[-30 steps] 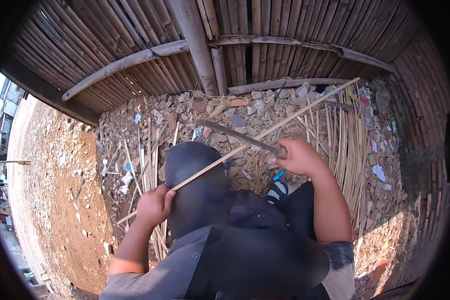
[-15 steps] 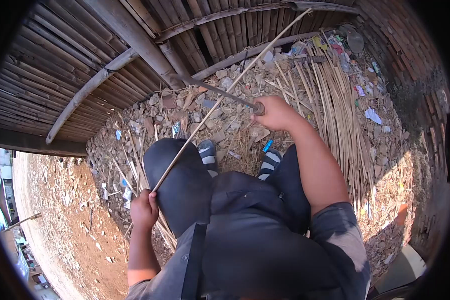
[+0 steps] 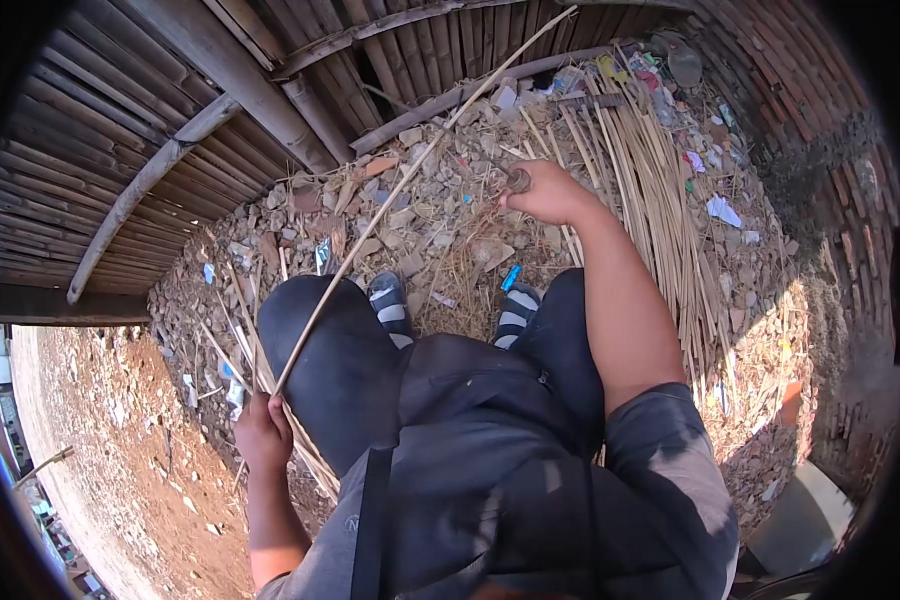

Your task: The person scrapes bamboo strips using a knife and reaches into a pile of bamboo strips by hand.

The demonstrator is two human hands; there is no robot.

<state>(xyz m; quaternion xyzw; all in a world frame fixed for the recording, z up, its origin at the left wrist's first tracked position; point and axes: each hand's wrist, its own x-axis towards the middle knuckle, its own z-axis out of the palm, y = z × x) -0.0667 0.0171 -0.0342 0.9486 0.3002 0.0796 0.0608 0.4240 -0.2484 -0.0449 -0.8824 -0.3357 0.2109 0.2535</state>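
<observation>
My left hand is closed round the lower end of a long thin bamboo strip. The strip slants up to the right, passing over my left knee, its far tip near the bamboo wall. In my right hand is the handle of a long, narrow-bladed knife, fingers wrapped round it. Its blade is smeared by motion, so I cannot tell whether it touches the strip. Several more bamboo strips lie beside my left hand and partly under my left leg.
A large pile of bamboo strips lies to the right. Rubble, dry straw and litter cover the ground round my sandalled feet. A slatted bamboo wall stands ahead and left, a brick wall right. A blue object lies near my right foot.
The knife blade, clearly seen across the strip before, is now a blur. The strip's far tip and both hands appear further left as the view shifts. Both grips stay closed.
</observation>
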